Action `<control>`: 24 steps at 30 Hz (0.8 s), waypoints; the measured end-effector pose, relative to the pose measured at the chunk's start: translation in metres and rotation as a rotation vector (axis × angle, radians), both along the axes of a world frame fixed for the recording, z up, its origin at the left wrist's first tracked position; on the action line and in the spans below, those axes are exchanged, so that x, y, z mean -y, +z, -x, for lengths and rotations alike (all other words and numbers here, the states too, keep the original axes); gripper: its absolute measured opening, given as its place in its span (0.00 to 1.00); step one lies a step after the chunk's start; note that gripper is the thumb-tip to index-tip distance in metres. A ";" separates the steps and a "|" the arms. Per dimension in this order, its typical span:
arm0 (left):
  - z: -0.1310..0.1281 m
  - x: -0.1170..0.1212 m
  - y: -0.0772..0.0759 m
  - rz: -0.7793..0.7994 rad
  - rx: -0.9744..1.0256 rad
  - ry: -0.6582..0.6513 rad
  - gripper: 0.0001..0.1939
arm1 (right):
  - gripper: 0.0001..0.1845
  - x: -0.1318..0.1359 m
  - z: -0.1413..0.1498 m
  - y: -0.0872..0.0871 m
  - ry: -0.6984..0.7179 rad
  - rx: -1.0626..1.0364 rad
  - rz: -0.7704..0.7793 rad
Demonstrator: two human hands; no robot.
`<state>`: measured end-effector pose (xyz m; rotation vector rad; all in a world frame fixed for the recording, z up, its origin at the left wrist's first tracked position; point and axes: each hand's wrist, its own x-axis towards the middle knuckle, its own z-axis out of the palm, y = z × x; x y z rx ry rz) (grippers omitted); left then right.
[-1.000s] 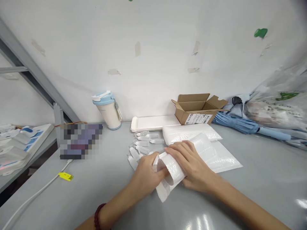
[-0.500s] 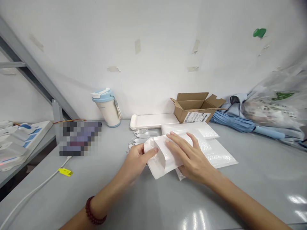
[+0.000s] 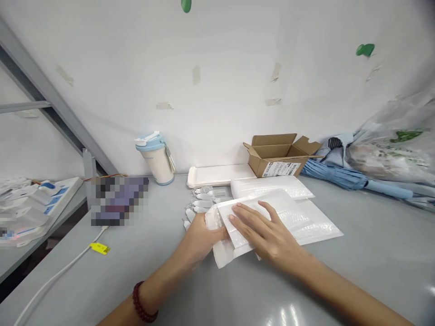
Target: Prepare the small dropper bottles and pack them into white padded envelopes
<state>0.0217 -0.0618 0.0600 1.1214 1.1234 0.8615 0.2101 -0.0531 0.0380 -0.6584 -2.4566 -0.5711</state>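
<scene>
A white bubble mailer is tilted between my two hands over the table, its mouth facing left. My left hand is closed on the mouth end, with the thumb tucked in at the opening and the other fingers hidden behind. Across the top face lie the extended fingers of my right hand; its thumb is out of sight at the lower edge. Beneath and behind are more white bubble mailers. Several small white tags or tubes with loops lie just beyond my left hand, partly covered.
Along the wall stand a cream and blue tumbler, a stack of white mailers and an open cardboard box. A folded blue umbrella and a plastic bag are at right. At left are a pixelated phone, its cable and power strips.
The mailer's mouth, earlier bulging open around my left fingers, now looks flatter. My right hand has gone from gripping the mailer's side to resting its fingers along the top.
</scene>
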 end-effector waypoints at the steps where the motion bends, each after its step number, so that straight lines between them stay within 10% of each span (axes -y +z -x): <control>1: 0.001 0.000 0.000 0.002 0.027 -0.010 0.16 | 0.20 0.000 0.000 0.001 -0.002 0.001 -0.001; 10: 0.009 -0.002 0.001 -0.012 0.146 -0.115 0.21 | 0.22 0.003 0.000 0.003 -0.001 -0.060 0.016; 24: -0.011 0.006 -0.004 0.018 -0.044 0.154 0.06 | 0.20 0.008 0.006 0.003 -0.010 0.077 -0.053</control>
